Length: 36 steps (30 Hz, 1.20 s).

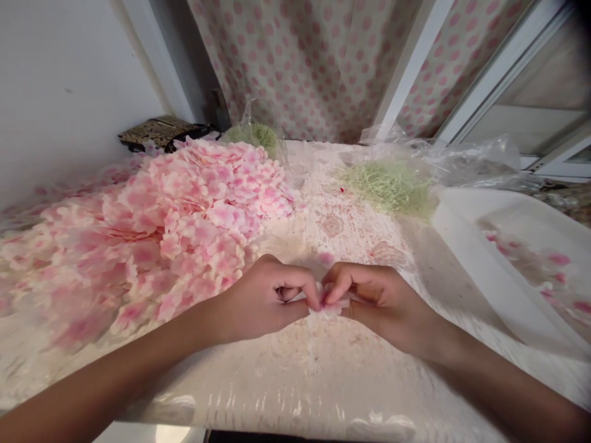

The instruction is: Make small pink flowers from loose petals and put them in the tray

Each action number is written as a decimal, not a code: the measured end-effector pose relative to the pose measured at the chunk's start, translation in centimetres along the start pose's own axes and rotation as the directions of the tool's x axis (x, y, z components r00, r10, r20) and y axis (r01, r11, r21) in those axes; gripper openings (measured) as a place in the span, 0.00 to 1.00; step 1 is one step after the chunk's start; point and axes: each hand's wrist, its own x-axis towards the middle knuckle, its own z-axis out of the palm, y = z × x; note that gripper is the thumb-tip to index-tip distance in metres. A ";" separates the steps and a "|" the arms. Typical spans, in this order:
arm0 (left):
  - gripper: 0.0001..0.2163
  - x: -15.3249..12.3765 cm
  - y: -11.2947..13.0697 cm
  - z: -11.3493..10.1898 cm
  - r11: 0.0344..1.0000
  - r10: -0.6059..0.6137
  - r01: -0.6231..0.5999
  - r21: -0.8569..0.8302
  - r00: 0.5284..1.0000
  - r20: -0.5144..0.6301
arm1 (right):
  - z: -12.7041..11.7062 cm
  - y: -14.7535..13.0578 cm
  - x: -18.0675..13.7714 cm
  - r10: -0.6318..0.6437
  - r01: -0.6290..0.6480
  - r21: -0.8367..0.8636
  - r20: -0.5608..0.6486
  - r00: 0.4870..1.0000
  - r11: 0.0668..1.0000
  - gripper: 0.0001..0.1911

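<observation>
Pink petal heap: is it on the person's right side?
No, the pink petal heap lies left of the left hand and the right hand, which pinch a pale petal between them.

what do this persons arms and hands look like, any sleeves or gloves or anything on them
Both arms are bare, with no sleeves showing on the left forearm or the right forearm. The left hand and right hand have no gloves, and no rings, bracelets, watch, cables or markings are visible.

Left hand [261, 301] and right hand [381, 304] curl inward — fingers [300, 278] pinching, tips close together.
</observation>
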 end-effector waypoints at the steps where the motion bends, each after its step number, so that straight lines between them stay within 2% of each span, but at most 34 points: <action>1: 0.06 0.0 0.1 0.0 1.000 -0.012 0.012 -0.012 1.000 0.001 | 0.0 0.0 -0.1 -0.013 0.013 -0.020 -0.016 1.000 1.000 0.03; 4: 0.07 0.1 0.1 0.0 0.999 -0.032 0.032 -0.028 0.999 0.015 | 0.1 -0.1 -0.2 -0.055 0.051 -0.100 -0.037 0.998 0.994 0.05; 7: 0.07 0.0 -0.2 0.1 0.999 0.015 -0.016 0.028 0.999 0.042 | 0.2 -0.1 -0.4 -0.096 0.091 -0.168 -0.026 0.995 0.982 0.05; 11: 0.07 -0.4 -0.6 0.4 0.935 0.187 -0.196 0.297 0.981 0.058 | 0.7 0.0 -0.5 -0.092 0.082 -0.282 -0.025 0.995 0.956 0.04; 13: 0.07 -0.5 -0.5 0.5 0.904 0.205 -0.223 0.364 0.975 0.089 | 0.7 0.1 -0.4 -0.065 0.044 -0.348 -0.049 0.997 0.937 0.05; 14: 0.06 -0.5 -0.4 0.6 0.923 0.162 -0.183 0.340 0.983 0.089 | 0.6 0.1 -0.3 -0.061 0.035 -0.382 -0.056 0.997 0.924 0.06; 16: 0.05 -0.4 -0.2 0.5 0.981 -0.012 0.006 0.196 1.000 0.026 | 0.2 0.1 -0.2 -0.066 0.030 -0.424 -0.070 0.995 0.905 0.05; 17: 0.06 -0.3 -0.1 0.4 0.990 -0.113 0.114 0.087 0.993 -0.011 | -0.1 0.0 -0.1 -0.066 0.027 -0.422 -0.078 0.995 0.906 0.04; 19: 0.07 0.0 0.0 0.3 0.949 -0.277 0.267 -0.164 0.960 -0.037 | -0.6 -0.3 0.0 -0.055 0.027 -0.348 -0.070 0.996 0.937 0.04; 22: 0.06 0.3 -0.1 0.2 0.832 -0.347 0.325 -0.449 0.937 0.036 | -1.1 -0.6 0.2 -0.086 0.087 -0.165 0.014 0.996 0.982 0.03; 24: 0.06 0.4 -0.2 0.3 0.813 -0.340 0.321 -0.486 0.939 0.052 | -1.2 -0.7 0.3 -0.135 0.139 -0.079 0.052 0.989 0.987 0.03; 26: 0.06 0.3 -0.3 0.4 0.857 -0.306 0.294 -0.424 0.951 0.041 | -1.2 -0.5 0.5 -0.149 0.149 -0.003 0.060 0.987 0.989 0.02; 30: 0.07 0.1 -0.3 0.5 0.956 -0.223 0.218 -0.194 0.975 -0.001 | -1.3 0.0 0.7 -0.104 0.099 0.104 0.047 0.993 0.990 0.02; 33: 0.07 0.0 -0.4 0.6 0.976 -0.207 0.202 -0.077 0.976 -0.065 | -1.4 0.3 0.7 -0.122 0.121 0.122 0.002 0.992 0.985 0.01; 36: 0.06 0.1 -0.3 0.7 0.980 -0.197 0.195 -0.029 0.976 -0.096 | -1.6 0.5 0.6 -0.149 0.152 0.107 -0.040 0.988 0.983 0.01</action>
